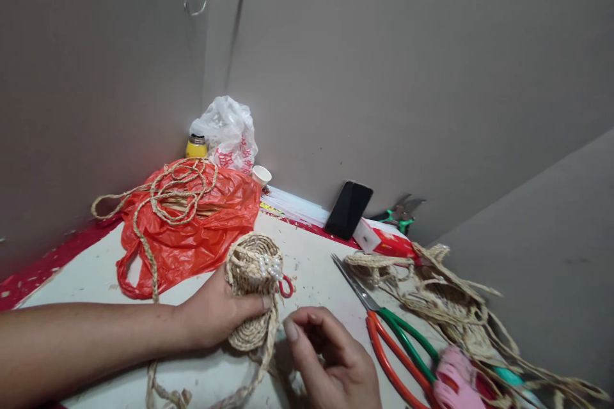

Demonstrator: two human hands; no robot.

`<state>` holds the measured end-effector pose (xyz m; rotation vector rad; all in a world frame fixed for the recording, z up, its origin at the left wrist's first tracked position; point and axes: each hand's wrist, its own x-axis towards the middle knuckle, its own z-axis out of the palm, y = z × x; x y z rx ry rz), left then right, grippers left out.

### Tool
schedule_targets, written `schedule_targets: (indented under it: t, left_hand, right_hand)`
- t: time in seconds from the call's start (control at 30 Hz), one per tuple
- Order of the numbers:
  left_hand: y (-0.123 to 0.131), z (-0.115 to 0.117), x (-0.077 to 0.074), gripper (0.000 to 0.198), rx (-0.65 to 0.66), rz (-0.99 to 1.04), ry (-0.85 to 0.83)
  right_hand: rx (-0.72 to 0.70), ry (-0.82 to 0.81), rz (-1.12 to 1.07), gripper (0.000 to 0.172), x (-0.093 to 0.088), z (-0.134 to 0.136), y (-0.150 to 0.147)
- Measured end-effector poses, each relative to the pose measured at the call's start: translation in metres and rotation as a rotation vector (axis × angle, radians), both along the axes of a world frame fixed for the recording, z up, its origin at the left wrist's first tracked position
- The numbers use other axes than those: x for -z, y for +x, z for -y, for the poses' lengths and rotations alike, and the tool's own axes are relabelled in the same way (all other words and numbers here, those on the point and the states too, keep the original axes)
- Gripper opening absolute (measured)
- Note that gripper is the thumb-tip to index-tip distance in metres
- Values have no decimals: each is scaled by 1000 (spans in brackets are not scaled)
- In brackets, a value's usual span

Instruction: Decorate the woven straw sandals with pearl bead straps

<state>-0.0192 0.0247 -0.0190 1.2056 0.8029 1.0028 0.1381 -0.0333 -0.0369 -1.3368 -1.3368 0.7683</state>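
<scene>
My left hand (211,313) grips a small woven straw piece (254,332), shaped somewhat like a slipper, with its thumb across the front. White pearl beads (270,266) sit on its upper part, and a red loop (286,286) sticks out on the right side. A straw braid (268,348) hangs from the piece down to the tabletop. Just right of that braid is my right hand (333,358), fingers curled and thumb tip close to the index finger. Whatever lies between those fingertips, if anything, is too small to make out.
A red plastic bag (192,255) carries a coiled straw braid (177,188). Large scissors (384,326) lie at right beside loose straw (446,294) and a pink object (458,377). A phone (349,209), paper cup (261,175), yellow jar (196,147) and green-handled pliers (403,214) line the back.
</scene>
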Motion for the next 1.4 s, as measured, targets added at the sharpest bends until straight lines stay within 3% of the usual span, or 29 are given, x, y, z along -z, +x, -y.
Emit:
schedule_targets:
  t: [0.13,0.37,0.63,0.73,0.9,1.0,1.23,1.4]
  left_hand:
    - [1,3,2,22,-18,-30,64]
    - [0,6,4,21,65,-102,143]
    - [-2,4,5,18,110,-139,217]
    - [-2,4,7,15,110,-137,226]
    - [-2,2,9,14,103,-121,238]
    - [-1,2,9,16,102,-111,230]
    - [0,3,5,10,192,-35,128]
    - [2,6,5,9,286,0,88]
  right_hand:
    - [-71,-107,-32,25,6,3,-5]
    - [-121,-216,-97,28,16,-1,-10]
    - [-61,-393,-336,31,1,-2,-8]
    - [-67,-331,-260,30,2,-2,-6]
    - [-94,-91,77,27,11,0,-1]
    - [-111,-72,154,29,12,0,1]
    - [-159,-320,-121,40,5,-1,-3]
    - [-220,-474,-239,32,-3,-4,-2]
